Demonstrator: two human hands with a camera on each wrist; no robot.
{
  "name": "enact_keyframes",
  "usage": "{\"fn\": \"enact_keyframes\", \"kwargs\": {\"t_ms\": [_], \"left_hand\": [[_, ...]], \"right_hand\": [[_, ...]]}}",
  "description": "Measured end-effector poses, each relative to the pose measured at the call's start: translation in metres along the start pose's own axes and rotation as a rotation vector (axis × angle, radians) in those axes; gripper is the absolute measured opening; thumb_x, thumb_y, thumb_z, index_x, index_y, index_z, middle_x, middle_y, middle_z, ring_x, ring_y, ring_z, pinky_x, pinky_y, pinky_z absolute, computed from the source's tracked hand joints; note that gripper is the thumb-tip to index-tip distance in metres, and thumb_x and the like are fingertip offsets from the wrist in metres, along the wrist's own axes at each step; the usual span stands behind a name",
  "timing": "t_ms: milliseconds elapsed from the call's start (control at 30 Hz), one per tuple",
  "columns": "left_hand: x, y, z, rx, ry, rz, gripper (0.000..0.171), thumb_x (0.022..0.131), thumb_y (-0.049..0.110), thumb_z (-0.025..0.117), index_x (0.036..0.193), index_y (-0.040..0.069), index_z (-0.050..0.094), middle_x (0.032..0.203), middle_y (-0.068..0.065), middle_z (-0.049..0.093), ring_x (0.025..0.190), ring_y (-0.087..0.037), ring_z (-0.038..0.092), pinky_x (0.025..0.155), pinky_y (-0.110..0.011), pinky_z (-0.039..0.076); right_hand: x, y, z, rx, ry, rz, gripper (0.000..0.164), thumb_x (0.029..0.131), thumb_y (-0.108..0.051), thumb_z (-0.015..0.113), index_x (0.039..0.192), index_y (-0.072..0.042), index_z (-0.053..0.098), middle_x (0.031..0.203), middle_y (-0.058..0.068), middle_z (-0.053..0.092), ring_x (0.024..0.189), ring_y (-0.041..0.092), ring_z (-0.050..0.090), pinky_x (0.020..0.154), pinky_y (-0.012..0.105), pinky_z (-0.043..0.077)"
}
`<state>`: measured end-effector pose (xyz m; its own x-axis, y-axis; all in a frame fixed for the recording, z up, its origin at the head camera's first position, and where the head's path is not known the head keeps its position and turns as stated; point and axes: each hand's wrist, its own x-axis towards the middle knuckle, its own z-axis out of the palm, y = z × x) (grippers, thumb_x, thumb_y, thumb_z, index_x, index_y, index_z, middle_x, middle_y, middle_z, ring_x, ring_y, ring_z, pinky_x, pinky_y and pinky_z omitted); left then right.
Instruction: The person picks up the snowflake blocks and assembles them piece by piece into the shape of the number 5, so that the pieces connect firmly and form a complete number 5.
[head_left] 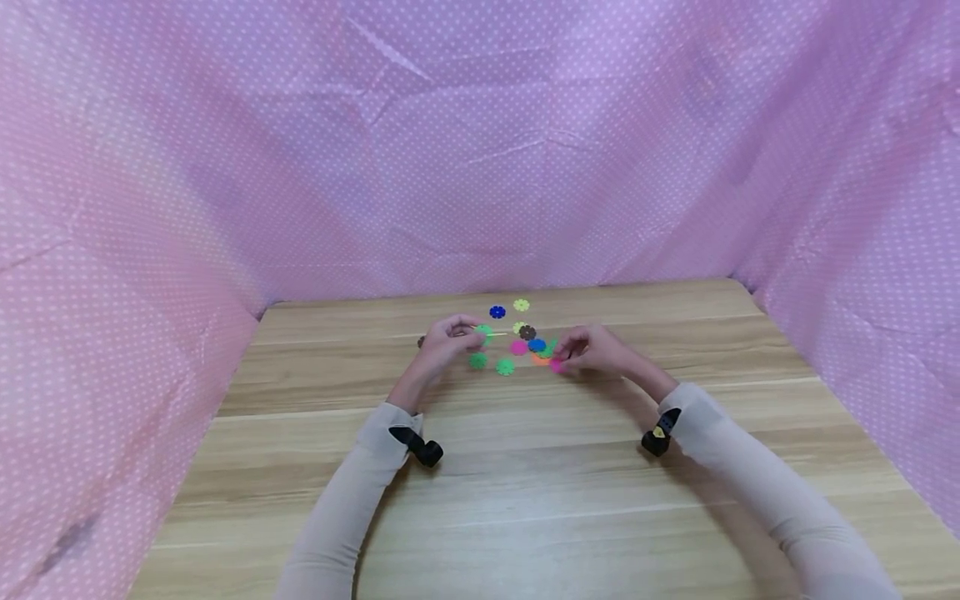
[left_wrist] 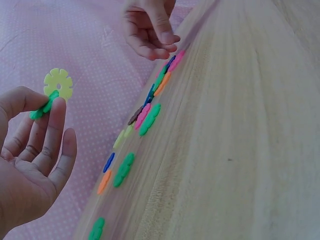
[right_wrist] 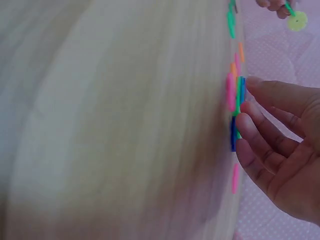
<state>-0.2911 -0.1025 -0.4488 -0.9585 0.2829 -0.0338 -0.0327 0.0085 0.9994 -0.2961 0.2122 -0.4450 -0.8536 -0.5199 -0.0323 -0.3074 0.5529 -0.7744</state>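
Between thumb and forefinger, my left hand (left_wrist: 37,155) pinches a green flower-shaped plastic disc (left_wrist: 38,114). A yellow disc (left_wrist: 64,85) of the same notched shape is joined to it, crosswise, in the air above the table. My right hand (head_left: 596,350) reaches over the right side of the scattered discs, fingers loosely bent, and the left wrist view shows nothing held in it. In the right wrist view its fingertips are right beside a green disc (right_wrist: 238,92), a pink disc (right_wrist: 230,92) and a dark blue disc (right_wrist: 233,134) on the table.
More flower discs lie flat around the hands: a blue one (head_left: 497,312) and a yellow one (head_left: 521,305) farther back, green ones (head_left: 505,367) nearer, a brown one (head_left: 527,332) between. Pink dotted cloth (head_left: 480,167) hangs behind the wooden table (head_left: 525,500).
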Motion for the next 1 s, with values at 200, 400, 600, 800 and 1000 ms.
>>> {"fn": "enact_keyframes", "kwargs": {"t_ms": [200, 400, 600, 800, 1000], "left_hand": [[-0.0010, 0.0001, -0.0010, 0.009, -0.010, 0.002, 0.029, 0.097, 0.007, 0.068, 0.123, -0.001, 0.062, 0.091, 0.002, 0.069, 0.086, -0.015, 0.073, 0.104, -0.058, 0.052], [0.0007, -0.0009, 0.0000, 0.012, -0.002, -0.016, 0.028, 0.097, 0.007, 0.068, 0.123, -0.001, 0.062, 0.093, -0.001, 0.068, 0.086, -0.014, 0.072, 0.104, -0.054, 0.053], [0.0024, -0.0015, 0.0001, 0.010, -0.008, -0.009, 0.028, 0.097, 0.006, 0.067, 0.123, -0.003, 0.062, 0.096, -0.006, 0.069, 0.084, -0.012, 0.071, 0.105, -0.056, 0.052], [0.0029, -0.0024, -0.0005, 0.021, -0.007, -0.012, 0.027, 0.098, 0.008, 0.067, 0.123, -0.001, 0.062, 0.095, -0.002, 0.069, 0.083, -0.009, 0.071, 0.105, -0.057, 0.052], [0.0029, -0.0044, 0.0000, 0.024, 0.002, -0.010, 0.026, 0.097, 0.006, 0.067, 0.121, -0.001, 0.063, 0.090, 0.003, 0.069, 0.089, -0.017, 0.072, 0.104, -0.056, 0.053]], "right_hand": [[-0.0012, 0.0080, 0.0024, -0.046, 0.013, -0.004, 0.024, 0.082, -0.009, 0.085, 0.103, 0.000, 0.075, 0.098, 0.014, 0.073, 0.087, 0.016, 0.063, 0.073, 0.020, 0.054], [0.0002, 0.0067, 0.0038, -0.103, 0.012, -0.030, 0.024, 0.083, -0.009, 0.084, 0.104, 0.000, 0.077, 0.098, 0.014, 0.073, 0.085, 0.018, 0.061, 0.071, 0.021, 0.052], [0.0028, 0.0076, 0.0042, -0.097, 0.012, -0.031, 0.026, 0.082, -0.009, 0.085, 0.105, 0.002, 0.077, 0.097, 0.015, 0.072, 0.085, 0.020, 0.060, 0.071, 0.019, 0.050], [0.0039, 0.0082, 0.0043, -0.111, -0.001, -0.034, 0.025, 0.082, -0.008, 0.085, 0.104, 0.001, 0.078, 0.093, 0.011, 0.069, 0.085, 0.019, 0.056, 0.070, 0.019, 0.047], [0.0044, 0.0093, 0.0028, -0.100, -0.017, -0.036, 0.023, 0.083, -0.008, 0.084, 0.104, -0.001, 0.077, 0.096, 0.012, 0.072, 0.083, 0.018, 0.057, 0.070, 0.020, 0.049]]}}
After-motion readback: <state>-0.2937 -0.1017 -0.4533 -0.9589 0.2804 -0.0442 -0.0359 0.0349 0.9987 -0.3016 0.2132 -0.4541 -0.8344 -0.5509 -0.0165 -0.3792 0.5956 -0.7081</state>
